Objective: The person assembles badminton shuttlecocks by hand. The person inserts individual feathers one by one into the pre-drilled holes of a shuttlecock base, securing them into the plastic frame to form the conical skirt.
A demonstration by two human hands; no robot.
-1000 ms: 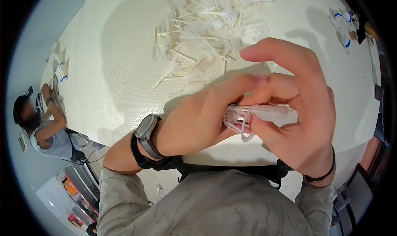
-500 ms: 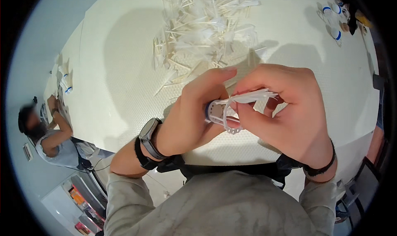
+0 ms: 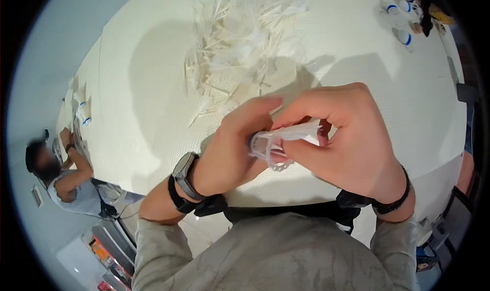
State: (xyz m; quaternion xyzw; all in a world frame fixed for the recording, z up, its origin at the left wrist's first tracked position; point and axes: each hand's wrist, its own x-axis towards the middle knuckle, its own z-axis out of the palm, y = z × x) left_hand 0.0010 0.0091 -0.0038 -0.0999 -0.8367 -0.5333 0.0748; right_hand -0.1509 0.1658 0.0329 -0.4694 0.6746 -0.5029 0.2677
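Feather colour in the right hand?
White; the held feather shows best in the head view.

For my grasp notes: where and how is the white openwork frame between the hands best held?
Probably by its blue-edged base end, coming from the left, as the left grip does: that end looks more solid than the thin, open ring facing right.

I can read no text, number or sign: my watch shows too small, and I make out no lettering on the white piece I hold or the blue-banded pieces near the table's right edge.
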